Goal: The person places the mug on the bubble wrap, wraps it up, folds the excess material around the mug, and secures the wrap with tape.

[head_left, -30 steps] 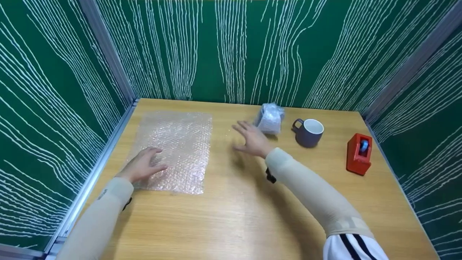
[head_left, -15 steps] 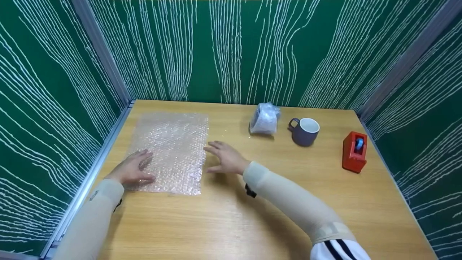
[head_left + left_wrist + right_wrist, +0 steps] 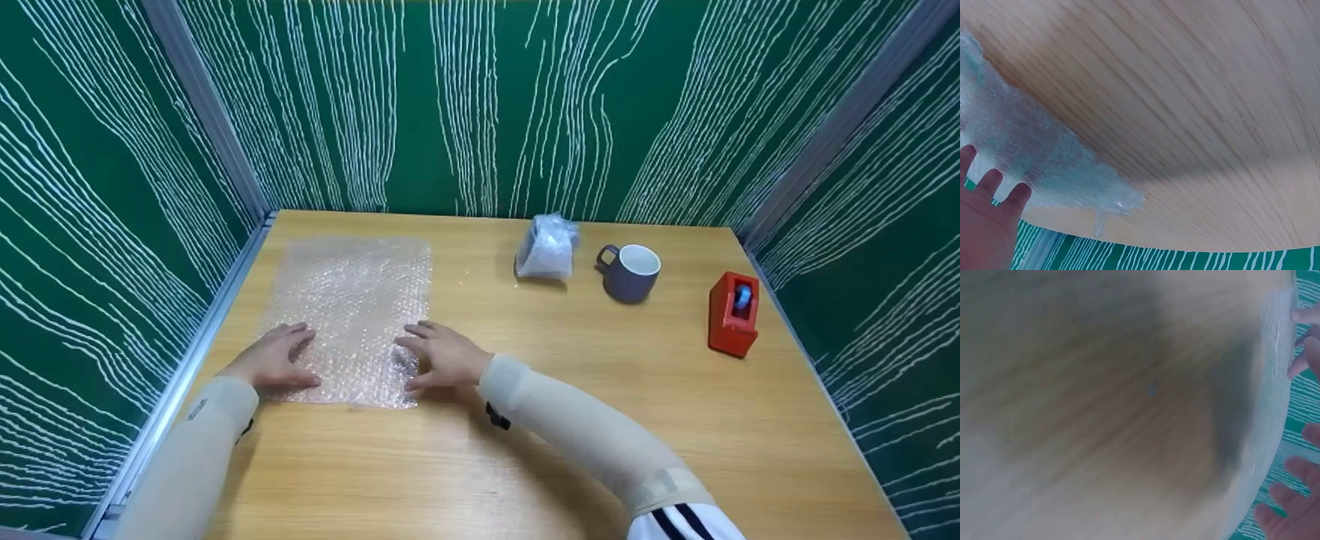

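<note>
Green panels streaked with white lines enclose a wooden bench on three sides.

Left hand: lies flat, fingers straight and slightly spread, on the near left corner of a sheet of bubble wrap. In the left wrist view the fingertips rest on the sheet's edge, which is a little lifted and crinkled at one corner.

Right hand: also flat and relaxed, fingers extended, pressing on the near right edge of the same sheet; part of the palm sits on bare wood just beside it. The right wrist view is badly blurred; it shows only fingers at the margin of the sheet.

Bubble wrap: spread flat on the left half of the bench, its long side running away from the person, its near edge between the two hands.

Further out, toward the far edge and well apart from the hands: a bundle wrapped in bubble film, and just beside it to the right a grey-blue mug with a white interior, upright, handle to the left. Near the right edge stands a red tape dispenser carrying a blue roll.
</note>
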A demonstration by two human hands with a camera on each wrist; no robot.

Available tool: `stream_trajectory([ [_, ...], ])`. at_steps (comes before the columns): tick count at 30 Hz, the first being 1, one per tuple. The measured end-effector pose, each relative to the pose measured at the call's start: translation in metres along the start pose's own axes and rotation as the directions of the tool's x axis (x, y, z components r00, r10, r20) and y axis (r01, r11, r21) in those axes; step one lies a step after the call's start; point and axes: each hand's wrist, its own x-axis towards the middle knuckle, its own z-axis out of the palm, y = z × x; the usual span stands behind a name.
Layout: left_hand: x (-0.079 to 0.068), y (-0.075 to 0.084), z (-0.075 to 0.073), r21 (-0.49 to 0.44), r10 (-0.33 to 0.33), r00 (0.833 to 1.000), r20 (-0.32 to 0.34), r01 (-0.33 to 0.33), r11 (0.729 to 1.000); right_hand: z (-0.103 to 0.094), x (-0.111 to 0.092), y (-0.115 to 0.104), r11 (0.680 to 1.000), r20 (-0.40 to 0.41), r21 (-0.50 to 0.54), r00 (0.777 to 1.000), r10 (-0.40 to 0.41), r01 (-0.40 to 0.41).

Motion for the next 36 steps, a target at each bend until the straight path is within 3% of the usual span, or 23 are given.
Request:
stream_trajectory([
  [10,0.003,0.008,0.011,0.029,0.026,1.000,0.006,-0.026,0.999,0.014,0.011,-0.005,0.999,0.028,-0.029,0.999,-0.019,0.020],
  [16,0.003,0.017,0.017,0.028,0.002,0.999,0.034,-0.003,1.000,0.018,0.011,-0.003,1.000,0.047,-0.017,0.999,-0.013,0.014],
  [29,0.001,0.027,0.014,0.039,0.067,0.998,0.016,-0.068,0.997,0.016,0.000,0.003,1.000,0.081,0.028,0.997,0.000,-0.003],
  [36,0.006,0.029,0.009,-0.022,-0.009,1.000,-0.006,0.009,1.000,0.014,-0.012,0.011,0.999,0.083,0.050,0.996,-0.010,0.006],
])
